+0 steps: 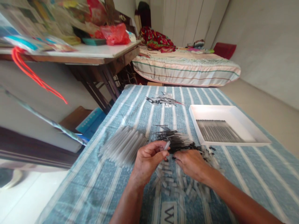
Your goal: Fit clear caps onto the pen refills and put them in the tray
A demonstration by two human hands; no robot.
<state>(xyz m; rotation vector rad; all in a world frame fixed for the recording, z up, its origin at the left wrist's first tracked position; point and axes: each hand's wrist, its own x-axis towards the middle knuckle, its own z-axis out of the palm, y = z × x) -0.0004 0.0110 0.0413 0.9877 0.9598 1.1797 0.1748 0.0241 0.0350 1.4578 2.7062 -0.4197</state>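
Note:
My left hand (149, 158) is closed, with a short translucent pen cap (167, 145) pinched between thumb and fingers. Just to its right, my right hand (192, 163) has its fingertips drawn together low over the cloth; whatever they grip is too small to make out. Beyond both hands lies a heap of thin black pen refills (173, 138). Clear pen barrels (125, 146) are piled left of my left hand. Many short translucent caps (191, 189) lie scattered below and beside my hands, and small black pieces (212, 149) sit right of the refills.
A white tray (254, 132) at the right holds a row of pens (218, 130). Farther back on the striped cloth (100, 189) is a small pile of thin dark and red pieces (164, 100). A cluttered side table (93, 57) stands left, a bed (187, 67) behind.

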